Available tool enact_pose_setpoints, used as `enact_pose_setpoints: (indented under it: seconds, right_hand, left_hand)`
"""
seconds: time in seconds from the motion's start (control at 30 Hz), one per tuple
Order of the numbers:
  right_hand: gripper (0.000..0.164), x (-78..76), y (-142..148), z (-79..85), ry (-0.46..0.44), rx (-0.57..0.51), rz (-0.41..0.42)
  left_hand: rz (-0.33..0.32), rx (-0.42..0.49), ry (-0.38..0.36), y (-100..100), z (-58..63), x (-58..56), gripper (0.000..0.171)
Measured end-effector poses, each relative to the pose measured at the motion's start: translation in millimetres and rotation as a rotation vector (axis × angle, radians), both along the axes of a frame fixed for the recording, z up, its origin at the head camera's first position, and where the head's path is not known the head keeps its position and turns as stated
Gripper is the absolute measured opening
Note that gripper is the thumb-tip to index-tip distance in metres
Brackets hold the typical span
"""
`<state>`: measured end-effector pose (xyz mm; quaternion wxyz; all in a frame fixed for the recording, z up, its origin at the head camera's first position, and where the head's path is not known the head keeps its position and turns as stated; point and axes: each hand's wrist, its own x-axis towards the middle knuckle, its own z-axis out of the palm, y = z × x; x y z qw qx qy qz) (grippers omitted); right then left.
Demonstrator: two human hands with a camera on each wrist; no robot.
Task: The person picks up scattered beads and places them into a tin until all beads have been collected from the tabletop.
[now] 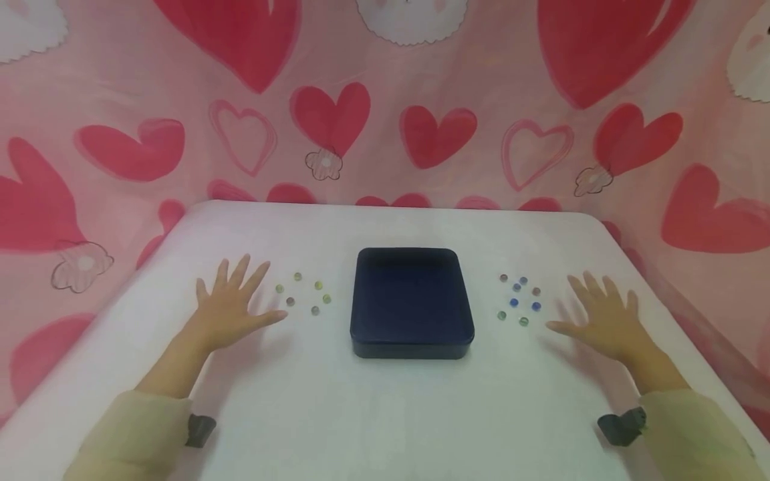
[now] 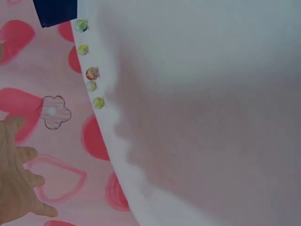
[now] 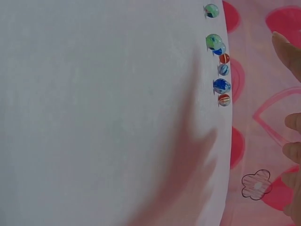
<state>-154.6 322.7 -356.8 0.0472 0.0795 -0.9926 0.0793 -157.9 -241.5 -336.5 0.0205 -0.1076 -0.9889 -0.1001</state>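
Observation:
My left hand point(image 1: 225, 310) is spread with straight fingers over the left of the white table, its thumb near a loose group of glass marbles. These are mostly yellow-green, such as one yellow marble point(image 1: 318, 285); a reddish marble point(image 2: 92, 73) shows in the left wrist view. Mirroring it, my right hand point(image 1: 610, 324) is spread beside a second group, with a blue marble point(image 1: 536, 306), a green marble point(image 1: 502, 315) and reddish ones. Neither hand holds anything. Between the groups lies a dark blue square tray point(image 1: 412, 351), open at the top, with no marbles visible inside.
The white table point(image 1: 391, 414) has rounded far corners. Behind it and along its sides hangs a pink cloth point(image 1: 385, 87) printed with red hearts. A dark device point(image 1: 200, 431) sits at the left wrist and another dark device point(image 1: 622, 426) at the right.

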Motion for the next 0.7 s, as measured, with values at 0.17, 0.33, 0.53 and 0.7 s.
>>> enact_pose_setpoints:
  seconds: [0.17, 0.33, 0.53, 0.7]
  right_hand:
    - [0.098, -0.2, -5, -1.8, -0.013, 0.003, 0.019]
    - [0.098, 0.1, -9, -2.3, -0.036, 0.008, 0.032]
    - [0.098, -0.7, -13, -1.7, -0.070, 0.008, 0.035]
    - [0.099, -2.9, -18, -2.0, -0.096, -0.004, 0.055]
  left_hand:
    - [-0.014, 0.003, 0.012, 9, 0.7, -0.3, 0.093]
    - [-0.041, -0.003, 0.014, 18, 1.1, 0.8, 0.092]
    - [-0.074, 0.003, 0.018, 29, 1.2, 0.7, 0.090]
    - [-0.092, 0.004, 0.000, 39, 0.7, -0.4, 0.091]
